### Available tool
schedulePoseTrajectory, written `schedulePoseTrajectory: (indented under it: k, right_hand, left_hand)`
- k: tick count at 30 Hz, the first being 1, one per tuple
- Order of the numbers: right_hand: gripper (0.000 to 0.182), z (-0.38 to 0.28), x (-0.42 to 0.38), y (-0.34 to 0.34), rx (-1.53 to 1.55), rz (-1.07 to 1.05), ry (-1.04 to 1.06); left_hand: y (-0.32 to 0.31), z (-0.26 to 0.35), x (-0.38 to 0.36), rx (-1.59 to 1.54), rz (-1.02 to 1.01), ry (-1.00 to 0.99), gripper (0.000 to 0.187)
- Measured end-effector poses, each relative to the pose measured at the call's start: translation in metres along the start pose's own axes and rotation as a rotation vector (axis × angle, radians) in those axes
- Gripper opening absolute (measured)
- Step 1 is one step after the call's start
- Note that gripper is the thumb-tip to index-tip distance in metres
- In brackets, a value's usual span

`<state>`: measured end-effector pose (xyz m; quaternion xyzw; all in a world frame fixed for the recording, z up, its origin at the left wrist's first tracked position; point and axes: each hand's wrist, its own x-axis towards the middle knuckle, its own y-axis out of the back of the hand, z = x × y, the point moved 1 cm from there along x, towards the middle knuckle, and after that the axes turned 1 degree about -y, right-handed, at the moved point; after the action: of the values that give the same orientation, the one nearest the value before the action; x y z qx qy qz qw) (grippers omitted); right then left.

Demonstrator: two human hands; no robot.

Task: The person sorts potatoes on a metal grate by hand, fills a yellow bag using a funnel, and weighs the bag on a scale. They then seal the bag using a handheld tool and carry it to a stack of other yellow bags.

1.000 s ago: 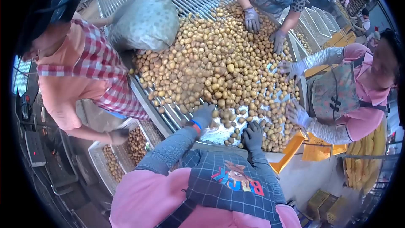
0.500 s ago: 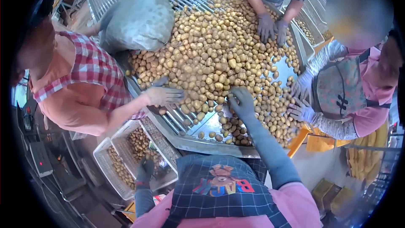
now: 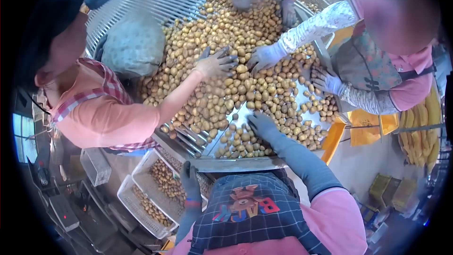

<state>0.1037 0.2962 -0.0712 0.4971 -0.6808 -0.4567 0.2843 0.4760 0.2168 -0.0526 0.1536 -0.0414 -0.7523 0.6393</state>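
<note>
A broad heap of small potatoes [image 3: 245, 85] covers the metal sorting table [image 3: 236, 164]. At the near side of the heap, my right hand [image 3: 263, 126], in a grey glove, reaches down with its fingers stretched out against the potatoes. Bare metal shows just left of its fingertips. My left hand [image 3: 190, 179], also gloved, is by the table's near edge, above the white crates. Its fingers point upward and look extended, with nothing visible in them. Below it, a white crate [image 3: 141, 167] holds potatoes, and a second white crate [image 3: 125, 190] beside it holds more.
A co-worker's gloved hand [image 3: 214, 63] from the left and another's [image 3: 266, 56] from the right meet over the heap. A third person stands at the far side. A full grey sack [image 3: 132, 45] lies on slatted bars [image 3: 155, 0]. A yellow chute [image 3: 334, 140] is at the right.
My left hand has risen from the crate toward the table edge. My right hand has shifted slightly left and nearer. The left and right co-workers have reached farther over the heap.
</note>
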Motion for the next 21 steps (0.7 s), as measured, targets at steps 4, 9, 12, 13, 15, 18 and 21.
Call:
schedulePoseTrajectory:
  k: [4,9,12,13,15,18,21]
  right_hand:
    - [0.026,0.052,-0.049,0.023,0.023,0.111,-0.214]
    - [0.024,0.050,-0.106,0.033,0.435,0.666,-0.369]
    - [0.018,0.021,-0.147,0.046,1.041,0.726,-0.653]
    - [0.017,-0.001,-0.159,0.064,1.327,0.666,-0.831]
    - [0.016,-0.013,-0.181,0.057,1.557,0.664,-0.893]
    - [0.017,-0.011,-0.210,0.039,1.516,0.537,-0.836]
    - [0.019,-0.007,-0.230,0.022,1.199,0.553,-0.798]
  left_hand:
    - [-0.002,0.024,0.042,0.527,-0.277,0.021,0.031]
    - [-0.031,0.104,0.071,0.804,-0.684,0.124,0.033]
    - [-0.100,0.112,0.112,0.693,-0.537,-0.456,0.031]
    - [-0.131,0.123,0.126,0.688,-0.563,-0.427,0.039]
    - [-0.192,0.131,0.162,0.617,-0.620,-0.548,0.037]
    - [-0.274,0.150,0.200,0.638,-0.566,-0.665,0.040]
    - [-0.332,0.138,0.231,0.816,-0.576,-0.518,0.044]
